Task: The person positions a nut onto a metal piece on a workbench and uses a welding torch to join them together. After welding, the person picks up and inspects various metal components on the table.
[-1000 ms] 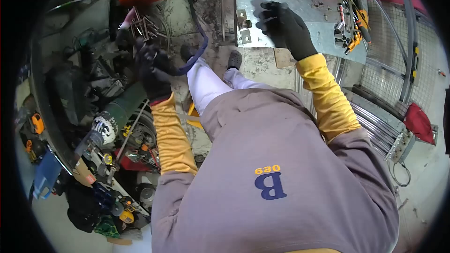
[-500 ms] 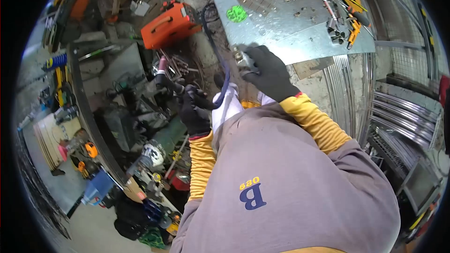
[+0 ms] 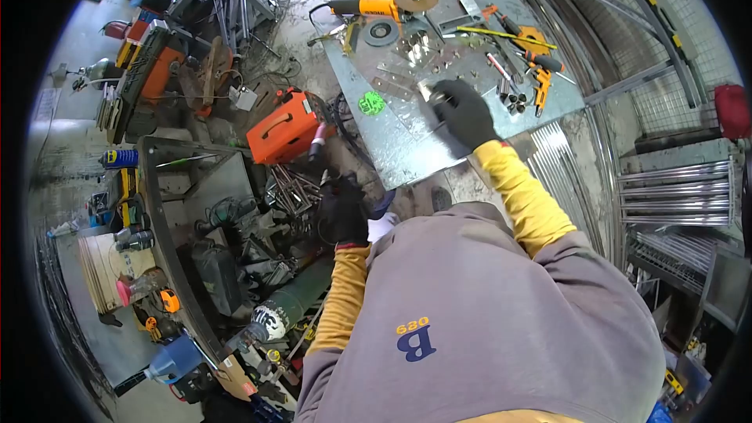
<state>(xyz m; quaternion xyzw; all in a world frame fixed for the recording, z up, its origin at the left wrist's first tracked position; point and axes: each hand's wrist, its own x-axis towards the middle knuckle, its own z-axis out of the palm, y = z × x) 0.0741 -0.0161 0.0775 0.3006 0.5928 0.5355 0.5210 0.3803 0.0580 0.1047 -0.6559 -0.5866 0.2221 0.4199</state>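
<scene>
My left hand [image 3: 343,210], in a black glove, is closed around a welding torch [image 3: 317,143] with a pinkish nozzle that points up, beside the orange machine [image 3: 286,127]. Over the metal sheet table [image 3: 415,141] is my right hand [image 3: 464,115], also black-gloved. Its fingers are curled around a small metallic piece [image 3: 425,92], blurred by motion. Small metal parts [image 3: 462,70] lie just beyond that hand. A green patch [image 3: 372,103] shows on the sheet to its left.
An angle grinder [image 3: 372,6] with a brown disc lies at the table's far end. Orange-handled tools [image 3: 540,82] are at its right side. A dark-framed bench [image 3: 168,243] stands at left, a green cylinder [image 3: 294,301] below it. Metal tubes [image 3: 677,192] are stacked at right.
The view has tilted up, showing more of the table and the grinder. My right hand has moved from the table's near edge to over the sheet. My left hand still holds the torch.
</scene>
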